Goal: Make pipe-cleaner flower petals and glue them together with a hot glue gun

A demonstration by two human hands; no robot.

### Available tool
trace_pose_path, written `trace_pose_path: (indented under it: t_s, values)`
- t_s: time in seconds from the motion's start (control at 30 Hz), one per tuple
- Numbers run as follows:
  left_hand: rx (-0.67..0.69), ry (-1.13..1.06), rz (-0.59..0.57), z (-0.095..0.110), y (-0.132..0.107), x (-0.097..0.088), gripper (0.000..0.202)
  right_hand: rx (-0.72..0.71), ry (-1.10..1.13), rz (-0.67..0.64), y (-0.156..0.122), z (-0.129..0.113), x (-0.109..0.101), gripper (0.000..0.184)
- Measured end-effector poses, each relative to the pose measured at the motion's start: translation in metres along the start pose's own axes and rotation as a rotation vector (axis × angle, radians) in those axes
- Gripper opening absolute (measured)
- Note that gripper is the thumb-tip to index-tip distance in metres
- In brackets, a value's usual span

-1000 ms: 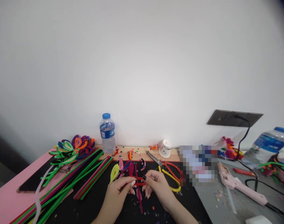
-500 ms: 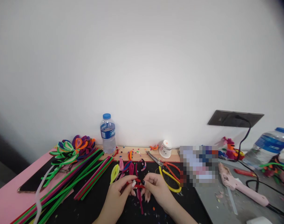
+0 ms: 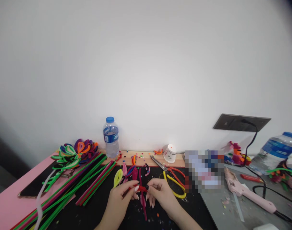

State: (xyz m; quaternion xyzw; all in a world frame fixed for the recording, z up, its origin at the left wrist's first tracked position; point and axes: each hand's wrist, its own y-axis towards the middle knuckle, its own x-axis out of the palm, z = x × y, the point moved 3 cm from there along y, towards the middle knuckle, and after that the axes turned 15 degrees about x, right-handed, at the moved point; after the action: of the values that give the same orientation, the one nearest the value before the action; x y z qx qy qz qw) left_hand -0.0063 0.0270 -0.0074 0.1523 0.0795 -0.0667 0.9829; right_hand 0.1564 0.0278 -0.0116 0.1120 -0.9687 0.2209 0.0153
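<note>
My left hand point(image 3: 123, 195) and my right hand point(image 3: 160, 191) meet low in the middle of the view, over a black mat point(image 3: 100, 210). Both pinch a short red pipe cleaner point(image 3: 141, 189) between their fingertips, one hand at each end. A dark pink pipe cleaner point(image 3: 143, 204) runs crosswise under the red one, from between my hands towards me. Small bent loops in yellow point(image 3: 117, 177), pink and purple lie just beyond my fingers.
Long green, pink and red pipe cleaners point(image 3: 71, 191) lie to the left, with a bunch of coloured loops point(image 3: 74, 153). Scissors point(image 3: 160, 163), yellow-handled pliers point(image 3: 176, 185), a small white cup point(image 3: 170, 153) and a water bottle point(image 3: 111, 137) stand behind. A pink glue gun point(image 3: 244, 190) lies right.
My hands have stayed in place, with small finger movements on the red pipe cleaner. Nothing else has moved.
</note>
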Motion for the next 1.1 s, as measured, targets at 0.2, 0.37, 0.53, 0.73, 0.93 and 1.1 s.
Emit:
trace_pose_path:
  t_s: [0.2,0.37,0.53,0.73,0.93,1.1]
  values:
    - [0.023,-0.001,-0.008,0.0,-0.001,0.0,0.02,-0.005,-0.029,-0.003,0.0,0.001,0.0,0.036]
    - [0.032,0.005,-0.008,-0.001,-0.001,0.0,0.019,-0.017,-0.043,0.008,0.0,0.001,-0.001,0.036]
    - [0.002,-0.036,-0.019,0.001,-0.001,0.0,0.019,-0.014,-0.042,0.006,0.002,0.005,-0.001,0.037]
    - [-0.061,-0.251,-0.036,0.006,-0.002,0.008,0.035,-0.02,-0.072,-0.063,0.0,0.005,-0.001,0.035]
    - [-0.065,-0.302,-0.137,-0.002,-0.005,0.017,0.03,-0.019,-0.169,-0.155,-0.007,0.0,0.005,0.023]
    - [-0.048,-0.157,-0.05,-0.004,-0.004,0.01,0.039,-0.177,-0.286,-0.03,-0.013,-0.005,0.008,0.017]
